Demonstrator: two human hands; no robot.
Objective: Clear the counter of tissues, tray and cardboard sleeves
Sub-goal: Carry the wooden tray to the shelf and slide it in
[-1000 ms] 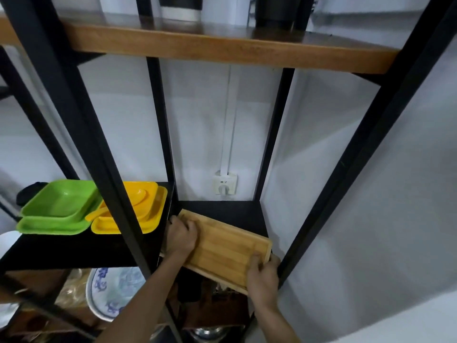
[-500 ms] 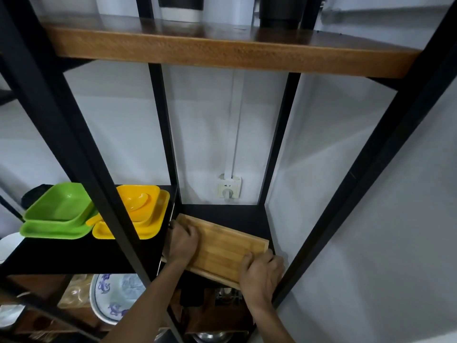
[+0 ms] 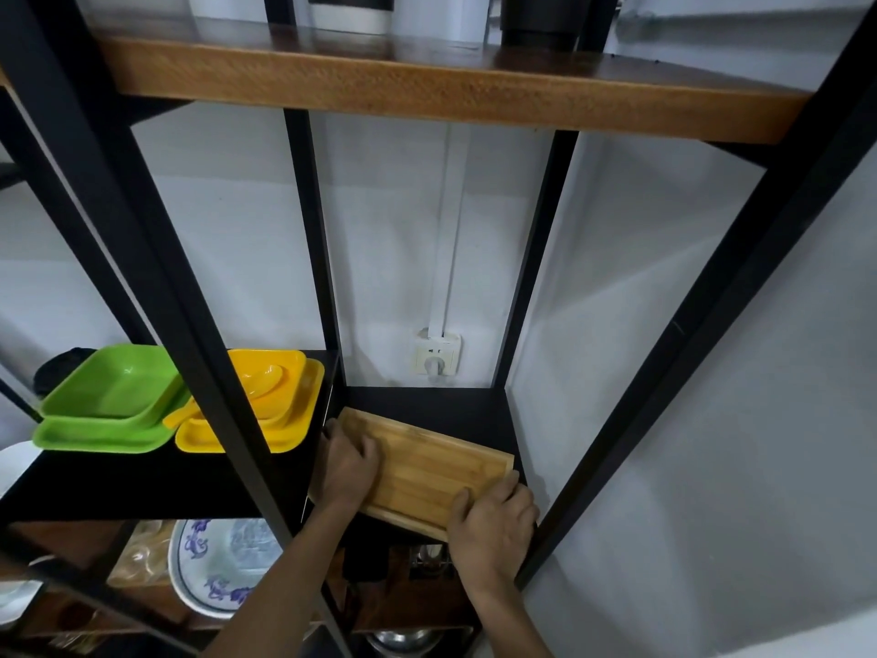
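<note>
Wooden tray being set on the black shelf, both hands on it.

The rectangular bamboo tray (image 3: pixel 427 472) lies skewed on the right-hand black shelf (image 3: pixel 455 408), its long axis running from the shelf's back-left corner towards the front-right, with the near long side overhanging the front edge. The left hand (image 3: pixel 349 467) rests on the tray's left end, fingers curled over it; the right hand (image 3: pixel 493 524) has its grip closed on the front-right corner. The next move looks like a push straight back and a slight turn to square it. The black upright post (image 3: pixel 612 448) stands just beside the right hand and could catch that corner; the yellow square plastic dishes (image 3: pixel 284 406) and green square dishes (image 3: pixel 109 410) sit on the neighbouring shelf to the left, apart from the tray.
</note>
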